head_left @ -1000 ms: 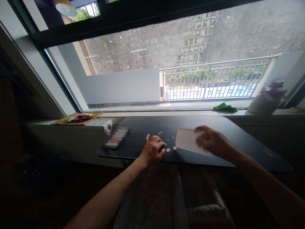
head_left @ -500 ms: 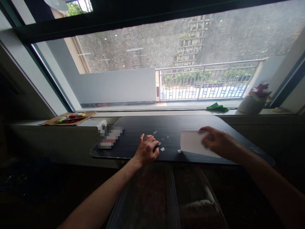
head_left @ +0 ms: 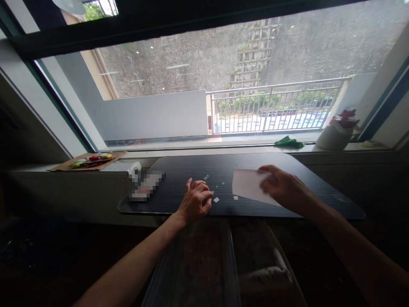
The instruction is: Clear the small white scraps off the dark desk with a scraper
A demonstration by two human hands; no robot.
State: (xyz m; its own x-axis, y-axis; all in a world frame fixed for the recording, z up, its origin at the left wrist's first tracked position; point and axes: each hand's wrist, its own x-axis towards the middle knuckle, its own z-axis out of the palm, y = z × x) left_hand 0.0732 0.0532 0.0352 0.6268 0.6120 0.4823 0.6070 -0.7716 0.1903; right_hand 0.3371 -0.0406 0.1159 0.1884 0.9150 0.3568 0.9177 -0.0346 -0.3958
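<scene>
My right hand [head_left: 281,185] grips a white sheet of paper [head_left: 249,183] by its right part, thumb and fingers closed on it and slightly blurred. The sheet is held low over the dark tabletop [head_left: 179,170], slanting toward me. My left hand [head_left: 195,200] rests at the table's near side with bent fingers apart, index fingertip beside small paper scraps. One white scrap [head_left: 216,200] lies just right of that hand; another scrap [head_left: 235,198] sits by the sheet's lower left corner. Further scraps [head_left: 206,177] are scattered beyond my left fingers.
A pixelated, blurred-out item [head_left: 147,186] lies at the table's left end. On the sill are a brown board with colourful pieces [head_left: 92,160], a green cloth [head_left: 289,142] and a grey-white pot [head_left: 334,134]. Below the near edge stands a clear bin [head_left: 194,264].
My right hand has moved the paper sheet left and slightly away from me. The scrap by its corner has shifted a little the same way. My left hand stays nearly still.
</scene>
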